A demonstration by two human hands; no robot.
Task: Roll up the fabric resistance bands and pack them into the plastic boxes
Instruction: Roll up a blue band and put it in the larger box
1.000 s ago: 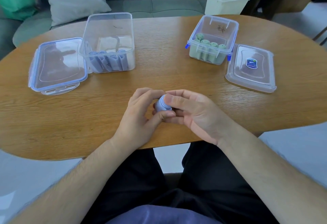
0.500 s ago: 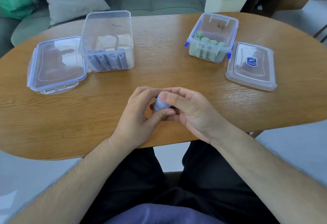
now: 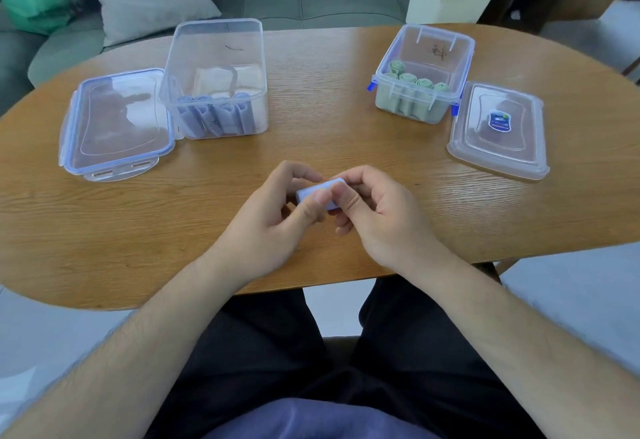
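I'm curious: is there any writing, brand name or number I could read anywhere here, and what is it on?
Nothing here can be read as text.
On the right lid: a blue sticker, a logo too blurred to read.
On the box of green rolls: a dark scribble, not legible.
On the box of blue rolls: a small dark mark, not legible.
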